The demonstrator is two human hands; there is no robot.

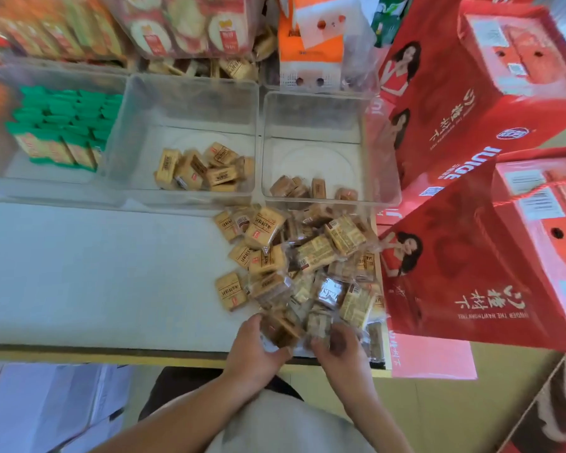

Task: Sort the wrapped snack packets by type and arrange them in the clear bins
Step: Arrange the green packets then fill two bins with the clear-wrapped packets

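A heap of wrapped snack packets [303,263], tan and brown, lies on the white table [95,273] near its right end. My left hand [254,349] grips a brown packet [280,330] at the heap's near edge. My right hand [339,346] curls round packets beside it. Behind the heap stand two clear bins: the middle bin [190,103] holds several tan packets [203,168], the right bin [311,119] holds a few brown packets [311,188]. A left bin [0,165] is packed with green-topped packets [62,125].
Red juice cartons [490,93] crowd the right side, one [471,273] leaning against the heap. More snack bins and an orange-white pack [311,34] are stacked behind. White boxes [46,407] sit on the floor at lower left.
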